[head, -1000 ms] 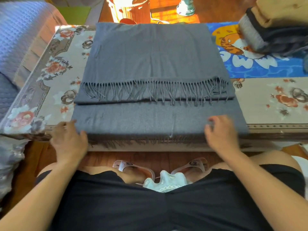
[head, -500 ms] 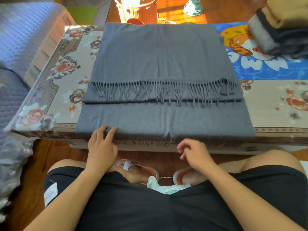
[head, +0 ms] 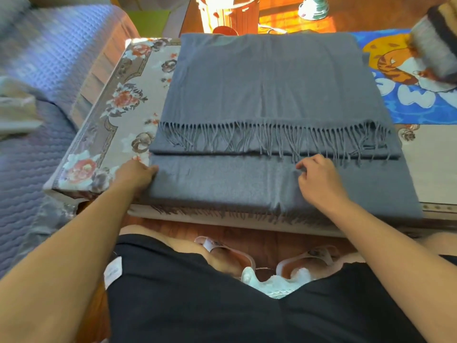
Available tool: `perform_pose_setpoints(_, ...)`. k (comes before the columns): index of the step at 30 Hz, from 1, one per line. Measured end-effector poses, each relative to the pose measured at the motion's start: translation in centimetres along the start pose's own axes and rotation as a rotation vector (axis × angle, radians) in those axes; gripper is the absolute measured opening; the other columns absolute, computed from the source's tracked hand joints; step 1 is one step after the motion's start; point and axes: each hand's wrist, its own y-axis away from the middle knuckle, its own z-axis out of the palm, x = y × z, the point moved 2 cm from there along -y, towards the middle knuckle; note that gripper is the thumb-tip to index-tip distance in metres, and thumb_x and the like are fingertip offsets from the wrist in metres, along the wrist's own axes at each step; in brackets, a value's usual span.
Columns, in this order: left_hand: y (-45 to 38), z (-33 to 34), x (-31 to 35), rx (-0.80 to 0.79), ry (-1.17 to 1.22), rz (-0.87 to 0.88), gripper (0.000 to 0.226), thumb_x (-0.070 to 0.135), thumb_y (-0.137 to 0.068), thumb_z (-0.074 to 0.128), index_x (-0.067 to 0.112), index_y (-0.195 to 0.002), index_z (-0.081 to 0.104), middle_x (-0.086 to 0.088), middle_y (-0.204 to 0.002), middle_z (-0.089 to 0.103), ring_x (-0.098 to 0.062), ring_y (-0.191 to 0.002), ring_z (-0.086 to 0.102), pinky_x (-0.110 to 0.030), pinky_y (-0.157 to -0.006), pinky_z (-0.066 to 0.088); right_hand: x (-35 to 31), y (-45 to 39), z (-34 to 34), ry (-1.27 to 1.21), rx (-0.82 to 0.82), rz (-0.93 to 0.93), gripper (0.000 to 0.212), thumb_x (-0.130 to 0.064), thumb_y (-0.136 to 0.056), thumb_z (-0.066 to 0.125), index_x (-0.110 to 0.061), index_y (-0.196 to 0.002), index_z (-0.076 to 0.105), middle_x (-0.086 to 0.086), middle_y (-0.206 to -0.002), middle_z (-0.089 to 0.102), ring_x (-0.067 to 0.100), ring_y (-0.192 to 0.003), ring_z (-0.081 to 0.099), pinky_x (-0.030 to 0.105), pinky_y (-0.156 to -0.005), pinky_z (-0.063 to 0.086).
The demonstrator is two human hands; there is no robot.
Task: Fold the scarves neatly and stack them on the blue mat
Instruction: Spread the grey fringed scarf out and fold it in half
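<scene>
Scarf (head: 267, 95) grey, folded, fringed

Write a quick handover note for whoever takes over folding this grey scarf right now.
Left hand: grips the left edge of the grey scarf's near layer.
Right hand: fingers curled on that layer, right of centre; grip unclear.
Scarf: partly folded on the floral table, fringe across its middle.
Done: folded stack on the blue mat.
Left: finish folding, then stack it.
</scene>
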Motion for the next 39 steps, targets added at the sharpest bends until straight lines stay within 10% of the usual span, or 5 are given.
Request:
perform_pose_setpoints(11,-1.3,-2.4,1.1,-0.044,0.100,0.055,0.024,0.019,-0.094,0.067,0.013,-0.072,0.058,-0.012,-0.080,0.063,-0.027,-0.077,0.058,-0.036,-0.073,0.042,-2.3,-2.1,1.3,0.090,-0.067,-0.039,0.023,-0.010,-0.095,0.052,-0.013,-0.115,0.064,0.008,-0.116,0.053,0.030,-0.111,0.044,0.041,-0.092,0.041)
perform_pose_setpoints(14,-2.6,-2.7,2.8,-0.080,0.120,0.027,0.019,0.007,-0.087,0.065,0.005,-0.106,0.062,-0.021,-0.110,0.064,-0.038,-0.101,0.060,-0.046,-0.091,0.051,-2.4,-3.3,0.7,0.054,-0.044,-0.039,0.022,-0.008,-0.096,0.049,-0.011,-0.110,0.066,0.009,-0.113,0.057,0.030,-0.110,0.051,0.038,-0.086,0.042)
perform_pose_setpoints(20,-6.8,-2.6,9.2,0.034,-0.020,0.110,0.057,0.031,-0.097,0.050,0.011,-0.149,0.038,-0.027,-0.145,0.041,-0.048,-0.132,0.039,-0.057,-0.110,0.037,-1.1,-10.3,-1.9,0.081,0.055,-0.014,0.030,-0.011,-0.095,0.053,-0.008,-0.123,0.064,0.018,-0.126,0.056,0.039,-0.119,0.048,0.042,-0.100,0.040)
perform_pose_setpoints(27,-9.3,1.1,19.0,0.000,-0.274,0.448,0.067,0.067,-0.100,0.025,0.039,-0.160,0.014,-0.004,-0.170,0.000,-0.036,-0.155,-0.002,-0.058,-0.124,0.005,3.6,-19.2,-2.0,0.288,-0.153,0.162,0.066,-0.054,-0.104,0.028,-0.024,-0.160,0.013,0.008,-0.168,0.002,0.035,-0.153,0.000,0.050,-0.124,0.005)
perform_pose_setpoints(39,-21.2,-0.6,20.6,0.167,-0.066,-0.159,0.061,0.045,-0.101,0.044,0.004,-0.146,0.035,-0.023,-0.153,0.028,-0.042,-0.142,0.024,-0.059,-0.112,0.027,12.1,-28.2,-3.6,0.129,0.251,0.726,0.052,-0.037,-0.105,0.037,-0.008,-0.149,0.035,0.018,-0.160,0.023,0.039,-0.147,0.016,0.055,-0.120,0.014)
